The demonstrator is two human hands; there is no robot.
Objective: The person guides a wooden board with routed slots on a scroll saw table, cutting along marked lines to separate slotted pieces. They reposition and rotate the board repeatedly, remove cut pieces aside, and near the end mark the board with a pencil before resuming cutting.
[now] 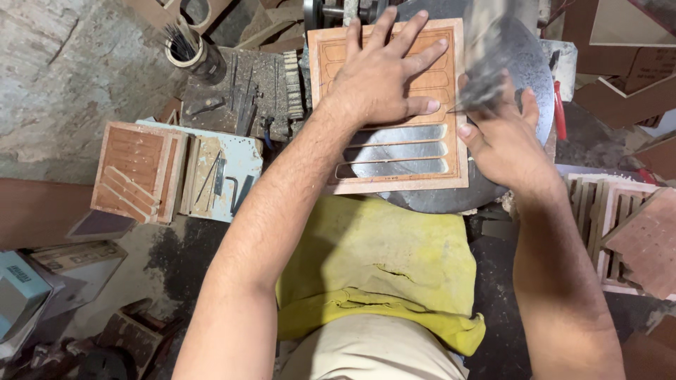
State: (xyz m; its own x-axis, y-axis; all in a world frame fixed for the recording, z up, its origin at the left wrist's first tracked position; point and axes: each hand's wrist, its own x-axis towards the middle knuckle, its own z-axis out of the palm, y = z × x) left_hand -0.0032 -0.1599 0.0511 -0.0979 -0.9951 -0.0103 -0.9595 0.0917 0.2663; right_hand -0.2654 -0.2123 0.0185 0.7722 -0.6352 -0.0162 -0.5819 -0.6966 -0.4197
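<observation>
looking down from the head view, we see our left hand spread flat, fingers wide and gripping nothing, pressing on a thin orange board. the board lies under that palm on a round metal table, and three long slots are cut through it just below the hand, the metal showing through them. further outlines of slots are marked on the board beneath and above the fingers. our right hand sits just right of the left, touching the board's right edge; a blurred grey shape rises from it, and we cannot tell whether the fingers are closed around it. a yellow cloth covers our lap below both hands. well to the left of the left hand rests a stack of slotted boards, and right of the right hand more slotted boards lie piled.
</observation>
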